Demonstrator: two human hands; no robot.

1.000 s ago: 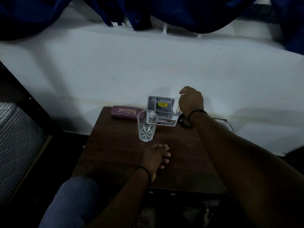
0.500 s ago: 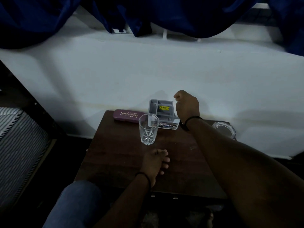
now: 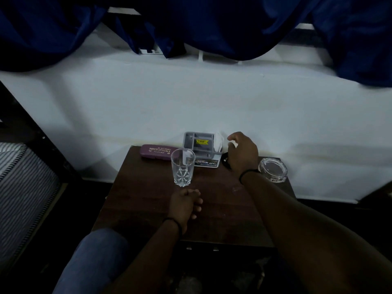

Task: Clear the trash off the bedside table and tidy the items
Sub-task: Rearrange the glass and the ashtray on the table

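A dark wooden bedside table (image 3: 222,209) stands against a white wall. At its back sit a maroon spectacle case (image 3: 156,152), a grey plastic organiser (image 3: 198,145) on a small printed box (image 3: 206,162), and a crumpled white tissue (image 3: 219,142) in the organiser's right side. A clear cut-glass tumbler (image 3: 182,167) stands in front of them. My right hand (image 3: 241,152) hovers just right of the tissue, fingers loosely spread, holding nothing. A small black item (image 3: 224,160) lies partly under it. My left hand (image 3: 186,203) rests on the table, fingers loosely curled, empty.
A glass ashtray (image 3: 272,169) sits at the table's back right corner. Blue curtains (image 3: 212,24) hang above the wall. A striped mattress (image 3: 23,187) lies at the left. My knee in blue fabric (image 3: 93,257) is at the table's front left.
My right hand, curled over the organiser's right side before, has opened and drawn slightly right, leaving the white tissue in the organiser. The left hand has stayed put.
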